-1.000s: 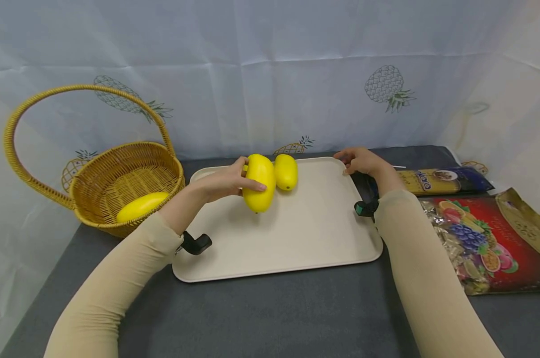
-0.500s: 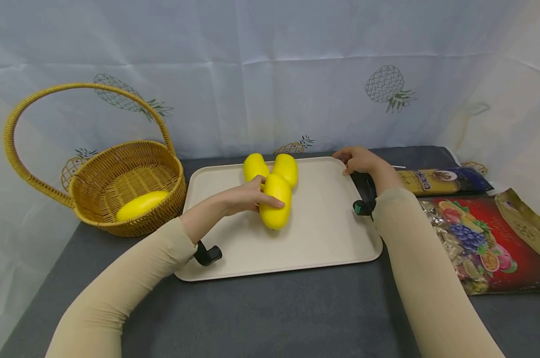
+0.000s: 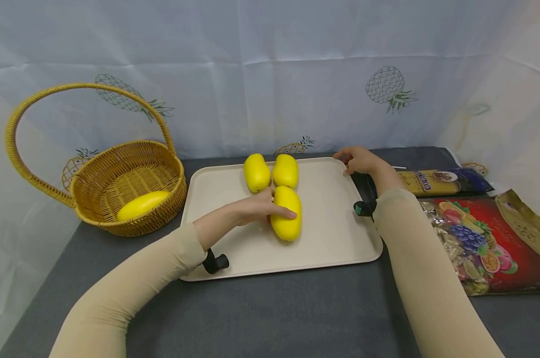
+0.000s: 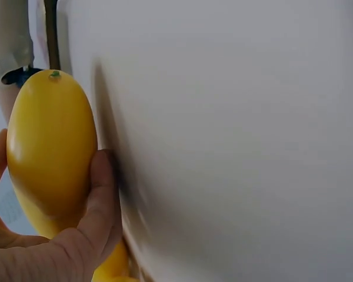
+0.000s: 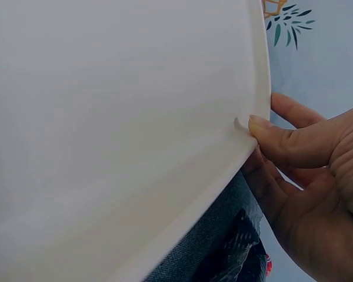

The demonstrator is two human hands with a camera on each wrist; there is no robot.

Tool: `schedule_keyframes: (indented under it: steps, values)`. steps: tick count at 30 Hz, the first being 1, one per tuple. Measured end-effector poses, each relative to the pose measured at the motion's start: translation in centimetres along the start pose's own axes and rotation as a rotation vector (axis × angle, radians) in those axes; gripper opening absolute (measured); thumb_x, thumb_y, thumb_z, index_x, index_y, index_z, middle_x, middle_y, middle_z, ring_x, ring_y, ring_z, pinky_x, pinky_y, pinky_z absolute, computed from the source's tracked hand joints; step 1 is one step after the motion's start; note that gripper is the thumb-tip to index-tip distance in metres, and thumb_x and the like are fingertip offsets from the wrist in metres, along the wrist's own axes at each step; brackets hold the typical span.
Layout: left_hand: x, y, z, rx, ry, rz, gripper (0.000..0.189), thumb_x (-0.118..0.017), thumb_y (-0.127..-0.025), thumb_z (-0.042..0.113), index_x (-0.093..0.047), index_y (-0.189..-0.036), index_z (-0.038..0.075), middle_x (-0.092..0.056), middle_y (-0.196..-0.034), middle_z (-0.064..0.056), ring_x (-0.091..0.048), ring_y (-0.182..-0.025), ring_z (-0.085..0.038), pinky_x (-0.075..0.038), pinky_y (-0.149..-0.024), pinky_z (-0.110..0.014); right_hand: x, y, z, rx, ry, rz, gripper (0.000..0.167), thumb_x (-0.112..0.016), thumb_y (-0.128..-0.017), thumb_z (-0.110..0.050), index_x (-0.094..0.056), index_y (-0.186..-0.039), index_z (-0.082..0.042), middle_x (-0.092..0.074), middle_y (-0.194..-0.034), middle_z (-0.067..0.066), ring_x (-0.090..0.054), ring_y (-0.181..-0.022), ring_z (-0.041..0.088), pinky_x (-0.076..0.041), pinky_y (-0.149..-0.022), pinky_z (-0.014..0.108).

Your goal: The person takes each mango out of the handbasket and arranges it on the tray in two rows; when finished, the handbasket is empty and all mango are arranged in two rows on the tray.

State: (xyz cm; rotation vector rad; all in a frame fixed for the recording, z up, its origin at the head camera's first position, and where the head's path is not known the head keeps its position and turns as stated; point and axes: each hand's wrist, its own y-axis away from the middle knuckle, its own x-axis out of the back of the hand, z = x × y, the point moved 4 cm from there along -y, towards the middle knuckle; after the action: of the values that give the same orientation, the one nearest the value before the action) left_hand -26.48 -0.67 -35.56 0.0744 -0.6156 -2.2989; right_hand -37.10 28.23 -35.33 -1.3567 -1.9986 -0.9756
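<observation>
A cream rectangular tray with rounded corners (image 3: 332, 233) occupies the head view's centre. At left stands a golden woven basket with a hooped handle (image 3: 117, 161), holding a smooth yellow oval fruit (image 3: 143, 206). The right hand (image 3: 360, 160) pinches the tray's upper-right corner. The left hand (image 3: 258, 206) grips a second yellow fruit (image 3: 287, 227) mid-tray, below two matching fruits (image 3: 257, 173) near the tray's upper edge.

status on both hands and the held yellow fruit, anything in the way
Left hand gripping yellow fruit over tray. Right hand pinching tray's far right corner. Two fruits beyond; no obvious obstruction.
</observation>
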Motion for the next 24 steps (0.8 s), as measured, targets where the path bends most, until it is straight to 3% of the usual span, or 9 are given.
schedule_keyframes:
  steps: [7, 12, 15, 19, 24]
  values:
    - [-0.7, -0.3, 0.2, -0.028, -0.055, 0.048, 0.095, -0.074, -0.087, 0.023, -0.006, -0.153, 0.016, -0.043, -0.142, -0.013, -0.053, -0.125, -0.027, -0.049, -0.106, -0.043, -0.1, 0.1, 0.0, 0.003, -0.007, 0.003, 0.063, -0.057, -0.088, 0.010, -0.042, -0.148, -0.003, -0.047, -0.134, 0.031, -0.051, -0.111, 0.040, -0.043, -0.077, 0.037]
    - [-1.0, -0.4, 0.3, -0.038, -0.057, 0.063, 0.103, -0.076, -0.085, 0.022, 0.000, -0.155, 0.022, -0.036, -0.147, -0.013, -0.049, -0.131, -0.028, -0.048, -0.107, -0.047, -0.2, 0.1, -0.2, -0.004, 0.001, 0.003, 0.063, -0.057, -0.088, 0.008, -0.042, -0.148, -0.004, -0.048, -0.135, 0.030, -0.050, -0.113, 0.040, -0.044, -0.079, 0.038]
    - [-1.1, -0.4, 0.3, -0.036, -0.088, 0.064, 0.104, -0.075, -0.085, 0.024, 0.002, -0.155, 0.021, -0.035, -0.147, -0.012, -0.048, -0.128, -0.026, -0.048, -0.101, -0.040, -0.2, 0.2, -0.2, -0.008, 0.003, -0.001, 0.064, -0.057, -0.088, 0.008, -0.041, -0.149, -0.004, -0.047, -0.136, 0.030, -0.049, -0.113, 0.040, -0.044, -0.081, 0.039]
    - [-1.1, -0.4, 0.2, -0.022, -0.169, 0.052, 0.086, -0.074, -0.087, 0.029, -0.018, -0.151, 0.014, -0.047, -0.132, -0.011, -0.052, -0.107, -0.020, -0.046, -0.083, -0.029, -0.1, 0.2, -0.2, -0.012, -0.006, -0.007, 0.065, -0.057, -0.088, 0.008, -0.041, -0.149, -0.004, -0.046, -0.138, 0.031, -0.049, -0.117, 0.042, -0.044, -0.081, 0.040]
    - [-1.1, -0.4, 0.3, -0.019, -0.232, 0.024, 0.059, -0.072, -0.088, 0.032, -0.041, -0.133, 0.011, -0.053, -0.107, -0.005, -0.051, -0.083, -0.016, -0.044, -0.068, -0.025, -0.2, 0.1, -0.1, -0.008, -0.010, 0.002, 0.065, -0.056, -0.087, 0.008, -0.041, -0.149, -0.004, -0.047, -0.137, 0.031, -0.050, -0.116, 0.042, -0.043, -0.080, 0.039]
